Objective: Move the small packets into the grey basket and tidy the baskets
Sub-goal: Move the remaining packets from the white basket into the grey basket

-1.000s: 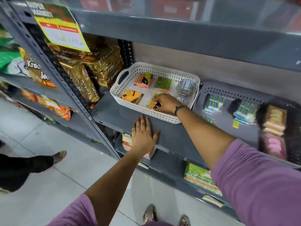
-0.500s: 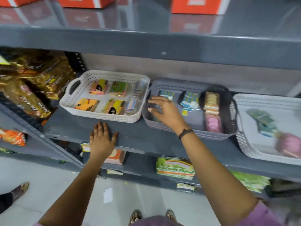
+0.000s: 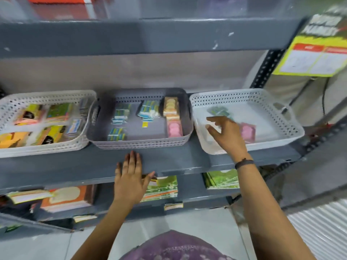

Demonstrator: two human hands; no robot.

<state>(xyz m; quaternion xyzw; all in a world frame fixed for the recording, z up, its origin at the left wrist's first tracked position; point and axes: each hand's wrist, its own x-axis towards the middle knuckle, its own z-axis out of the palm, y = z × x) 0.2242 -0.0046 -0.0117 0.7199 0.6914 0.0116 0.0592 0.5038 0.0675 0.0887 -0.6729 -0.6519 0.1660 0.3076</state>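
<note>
The left hand (image 3: 129,182) is still laid flat on the front edge of the shelf (image 3: 178,162), fingers spread and holding nothing. Further in, the right hand (image 3: 224,136) has been carried from the grey basket (image 3: 139,142) across to the right white basket (image 3: 289,126), where it is held over the near corner with fingers spread and nothing pinched. A green packet (image 3: 217,110) and a pink packet (image 3: 247,131) lie just beyond it. The next pickup is judged to come from here, with the grey basket just to the left.
</note>
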